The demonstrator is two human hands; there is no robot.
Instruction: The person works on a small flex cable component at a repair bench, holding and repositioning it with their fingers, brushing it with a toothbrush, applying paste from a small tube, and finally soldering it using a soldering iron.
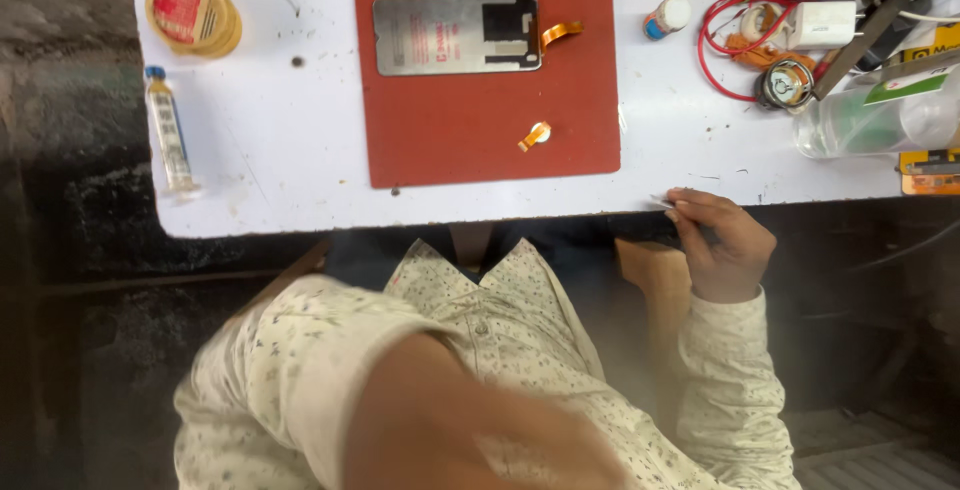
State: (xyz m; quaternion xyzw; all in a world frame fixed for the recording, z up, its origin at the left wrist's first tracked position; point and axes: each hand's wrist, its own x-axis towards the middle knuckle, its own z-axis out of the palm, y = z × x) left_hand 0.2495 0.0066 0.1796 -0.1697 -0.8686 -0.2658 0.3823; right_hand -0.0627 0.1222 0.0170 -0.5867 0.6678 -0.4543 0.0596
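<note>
Figure: view from my head down over the table edge, near to far. Nearest, my left arm (pixel 430 420) fills the lower frame as a blur in a patterned sleeve; its hand is out of view, so I cannot report its grip. At the near edge of the white table (pixel 280 160), my right hand (pixel 722 245) is curled, the fingers pinched on a small thin metal piece (pixel 660 201) whose tip rests at the rim; too small to identify. Beyond it lies the red mat (pixel 480 140), bearing a loose orange flex ribbon (pixel 534 135) and, farther back, an opened phone panel (pixel 456 36), inner side up, with a second orange ribbon (pixel 561 31) at its right edge. I judge the work to be midway: the panel is open and one ribbon is free, nothing yet reassembled. At left lie a syringe tube (pixel 168 130) and a yellow tin (pixel 192 13); at far right, red wires (pixel 722 35), a white charger (pixel 826 23) and a clear bottle (pixel 880 115).
</note>
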